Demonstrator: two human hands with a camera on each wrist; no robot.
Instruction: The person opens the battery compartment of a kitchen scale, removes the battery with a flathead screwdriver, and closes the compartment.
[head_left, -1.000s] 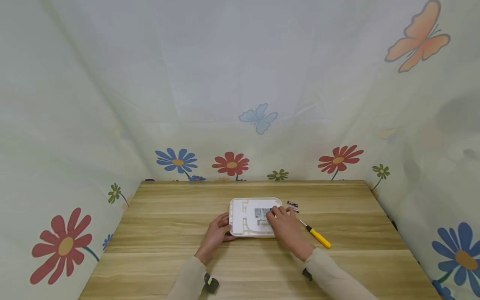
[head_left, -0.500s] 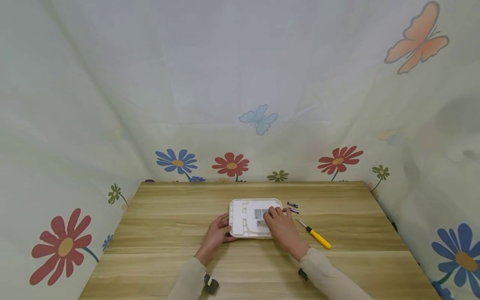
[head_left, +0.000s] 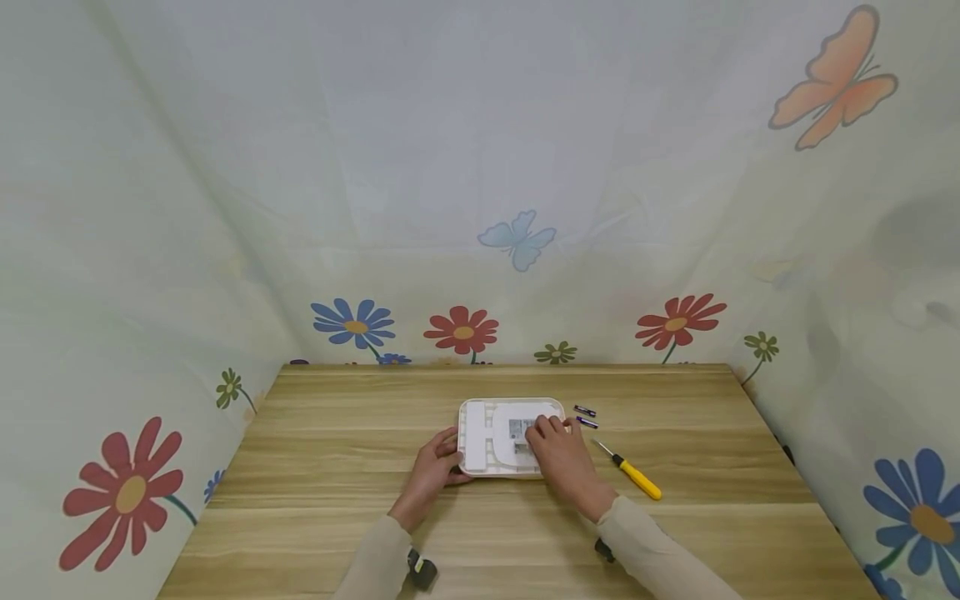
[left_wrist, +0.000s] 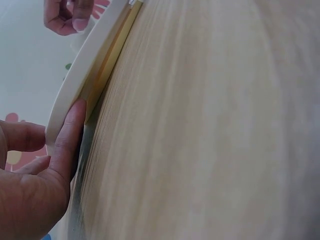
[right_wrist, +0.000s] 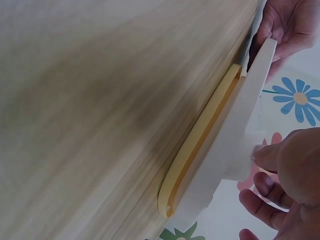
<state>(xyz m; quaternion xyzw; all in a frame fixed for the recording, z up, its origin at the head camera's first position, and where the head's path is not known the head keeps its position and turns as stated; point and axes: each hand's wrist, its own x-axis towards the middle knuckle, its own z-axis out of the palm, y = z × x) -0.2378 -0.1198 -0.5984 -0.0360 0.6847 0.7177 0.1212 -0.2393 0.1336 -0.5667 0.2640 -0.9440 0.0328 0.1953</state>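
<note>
A white plastic device (head_left: 476, 437) with rounded corners lies underside up, a printed label (head_left: 519, 428) on its raised panel. Its yellow-orange lower part (right_wrist: 200, 142) faces the table. My left hand (head_left: 431, 467) pinches the device's left edge, with a finger under the rim in the left wrist view. Over the label side is my right hand (head_left: 562, 454), fingers bent. In the right wrist view its thumb touches a white part (right_wrist: 240, 160) standing out from the device. Whether the fingers hold anything is hidden.
Two small dark batteries, a far battery (head_left: 585, 411) and a near battery (head_left: 587, 422), lie right of the device. A yellow-handled screwdriver (head_left: 637, 477) lies nearer, to the right. The wood-patterned table (head_left: 337, 433) ends at a flower-printed curtain (head_left: 405, 250).
My right hand has shifted slightly left over the label panel, so the near battery and the screwdriver tip show more fully. The left hand and the device have stayed put.
</note>
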